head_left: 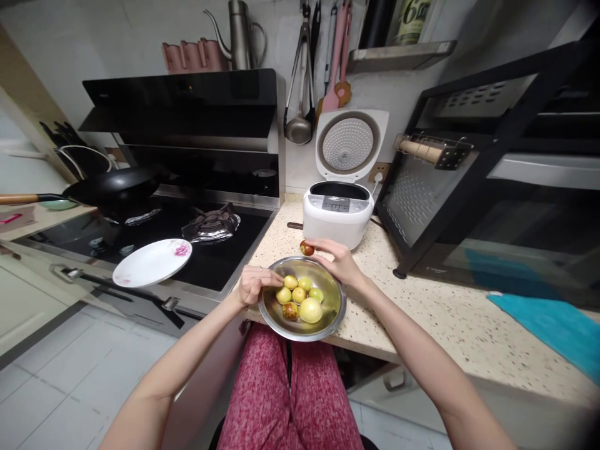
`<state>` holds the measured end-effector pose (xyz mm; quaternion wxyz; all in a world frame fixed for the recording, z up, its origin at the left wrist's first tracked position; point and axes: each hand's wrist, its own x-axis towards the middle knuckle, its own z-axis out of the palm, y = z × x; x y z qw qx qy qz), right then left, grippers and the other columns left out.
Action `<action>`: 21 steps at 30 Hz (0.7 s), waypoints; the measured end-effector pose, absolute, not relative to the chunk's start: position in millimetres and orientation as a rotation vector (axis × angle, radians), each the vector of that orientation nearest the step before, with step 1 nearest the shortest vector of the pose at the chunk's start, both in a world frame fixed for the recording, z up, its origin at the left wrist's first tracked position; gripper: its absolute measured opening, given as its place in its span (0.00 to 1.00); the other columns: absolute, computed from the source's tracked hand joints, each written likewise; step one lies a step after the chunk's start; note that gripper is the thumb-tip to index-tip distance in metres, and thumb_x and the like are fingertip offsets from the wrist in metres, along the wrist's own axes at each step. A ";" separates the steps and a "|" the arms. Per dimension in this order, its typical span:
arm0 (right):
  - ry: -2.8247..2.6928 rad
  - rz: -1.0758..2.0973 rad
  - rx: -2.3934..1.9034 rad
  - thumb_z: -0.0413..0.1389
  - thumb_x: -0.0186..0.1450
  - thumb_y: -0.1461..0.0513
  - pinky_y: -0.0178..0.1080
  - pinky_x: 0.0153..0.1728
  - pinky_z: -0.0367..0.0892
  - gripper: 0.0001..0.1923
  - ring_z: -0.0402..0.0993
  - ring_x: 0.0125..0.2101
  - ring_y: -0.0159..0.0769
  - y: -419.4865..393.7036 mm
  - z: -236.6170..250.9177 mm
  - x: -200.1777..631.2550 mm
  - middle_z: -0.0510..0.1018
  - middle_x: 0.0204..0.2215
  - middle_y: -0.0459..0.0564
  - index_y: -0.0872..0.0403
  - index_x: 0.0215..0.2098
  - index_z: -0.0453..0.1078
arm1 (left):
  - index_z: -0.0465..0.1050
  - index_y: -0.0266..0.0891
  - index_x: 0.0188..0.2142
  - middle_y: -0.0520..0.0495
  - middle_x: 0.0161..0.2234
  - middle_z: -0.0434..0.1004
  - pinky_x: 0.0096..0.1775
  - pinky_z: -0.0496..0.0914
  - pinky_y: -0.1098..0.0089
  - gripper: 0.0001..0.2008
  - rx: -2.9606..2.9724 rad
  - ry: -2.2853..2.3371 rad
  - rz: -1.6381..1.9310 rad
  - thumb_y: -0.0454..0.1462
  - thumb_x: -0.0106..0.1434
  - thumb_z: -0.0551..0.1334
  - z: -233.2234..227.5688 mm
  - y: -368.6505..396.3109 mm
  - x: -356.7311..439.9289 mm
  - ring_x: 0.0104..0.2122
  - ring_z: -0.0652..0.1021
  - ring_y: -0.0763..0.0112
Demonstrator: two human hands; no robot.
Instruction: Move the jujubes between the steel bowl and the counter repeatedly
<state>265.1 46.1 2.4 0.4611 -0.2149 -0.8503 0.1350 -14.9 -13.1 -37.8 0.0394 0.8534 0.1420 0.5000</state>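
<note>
Head view, looking down over a speckled countertop (435,312) beside a black stove (154,231): a steel bowl (328,315) sits at the counter's front edge, partly overhanging it, and holds several small yellow-green fruits (300,295), one larger and paler, one mottled with red-brown. The left hand (253,284) rests on the bowl's left rim, fingers curled over the edge and gripping it. The right hand (337,259) is at the bowl's far rim, its fingers pinched narrowly around a single red-brown fruit (307,248) held just above and behind the rim, apart from the fruits inside.

Behind the bowl stands a white rice cooker (337,215) with its lid raised. To the right is a black oven rack unit (469,181), and a teal cloth (553,325) lies on the counter near the right edge. On the stove side, a white plate (150,262) with a pink flower print lies at the stove's front edge, well apart from the bowl, and a black wok (117,184) stands further back. Utensils (304,75) hang on the wall above the cooker. The person's red patterned trousers (290,394) show below the counter.
</note>
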 end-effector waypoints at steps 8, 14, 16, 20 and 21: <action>-2.459 0.386 -0.397 0.60 0.70 0.68 0.51 0.56 0.76 0.19 0.80 0.53 0.41 18.4 5.5 250.1 0.82 0.54 0.54 0.50 0.57 0.76 | 0.84 0.33 0.37 0.38 0.36 0.87 0.43 0.81 0.68 0.39 2.613 0.439 1.485 0.45 0.80 0.35 -37.2 -11.2 -12.5 0.42 0.87 0.65; -2.475 0.332 -0.509 0.59 0.70 0.68 0.52 0.58 0.75 0.20 0.79 0.55 0.43 21.7 1.3 253.0 0.81 0.55 0.54 0.49 0.59 0.74 | 0.84 0.33 0.37 0.39 0.35 0.87 0.43 0.81 0.68 0.38 2.665 0.491 1.489 0.44 0.80 0.36 -34.6 -14.0 -12.6 0.43 0.87 0.64; -2.483 0.341 -0.518 0.60 0.70 0.66 0.53 0.59 0.74 0.20 0.78 0.56 0.44 22.5 0.7 253.6 0.81 0.56 0.54 0.50 0.60 0.74 | 0.84 0.33 0.36 0.39 0.35 0.87 0.43 0.81 0.68 0.38 2.673 0.506 1.485 0.43 0.80 0.36 -33.4 -14.9 -12.1 0.43 0.87 0.64; -2.454 0.337 -0.493 0.59 0.72 0.62 0.55 0.59 0.73 0.18 0.78 0.57 0.45 23.3 0.6 253.9 0.81 0.56 0.56 0.51 0.60 0.74 | 0.83 0.33 0.36 0.40 0.33 0.87 0.42 0.81 0.68 0.38 2.685 0.496 1.505 0.42 0.80 0.36 -32.6 -15.0 -10.4 0.42 0.87 0.65; -2.435 0.330 -0.487 0.58 0.73 0.61 0.54 0.59 0.74 0.18 0.78 0.56 0.45 23.5 0.7 254.0 0.81 0.56 0.55 0.51 0.60 0.74 | 0.83 0.33 0.36 0.40 0.33 0.87 0.42 0.81 0.68 0.38 2.683 0.494 1.514 0.42 0.80 0.36 -32.7 -14.9 -10.0 0.42 0.87 0.65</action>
